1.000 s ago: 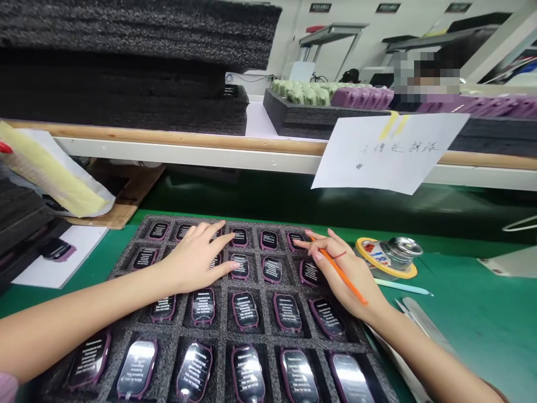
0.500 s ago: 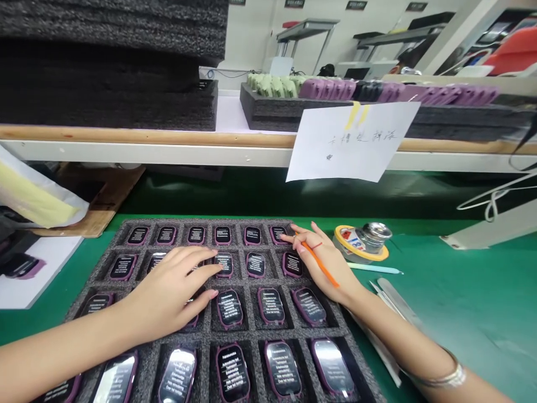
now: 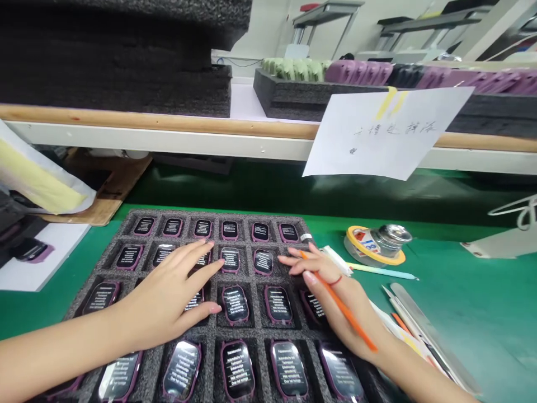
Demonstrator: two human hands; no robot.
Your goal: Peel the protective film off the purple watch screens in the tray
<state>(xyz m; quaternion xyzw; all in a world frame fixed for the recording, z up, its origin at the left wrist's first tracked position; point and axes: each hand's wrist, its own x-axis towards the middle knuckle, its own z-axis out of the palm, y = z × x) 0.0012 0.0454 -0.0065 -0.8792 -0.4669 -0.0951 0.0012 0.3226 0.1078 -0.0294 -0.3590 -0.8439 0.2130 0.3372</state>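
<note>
A dark grey foam tray (image 3: 212, 330) fills the lower middle of the view. Its square pockets hold several oval devices with purple rims and black, white-lettered screens, such as the one (image 3: 235, 304) just right of my left hand (image 3: 168, 288). That hand lies spread over the tray, fingertips on or just above the devices, holding nothing. My right hand (image 3: 327, 282) grips a thin orange stick (image 3: 342, 308) along its fingers, over the tray's right side. Both hands hide several pockets.
A yellow-rimmed tape roll and glass jar (image 3: 375, 245) and a pale green pen (image 3: 381, 271) lie right of the tray. Metal strips (image 3: 428, 330) lie further right. Above, a wood-edged shelf (image 3: 155, 124) carries black foam stacks and a foam tray of purple and green items.
Both hands have slid nearer to me across the tray, and the orange stick stays in my right hand. The whole view has shifted slightly as my head moved.
</note>
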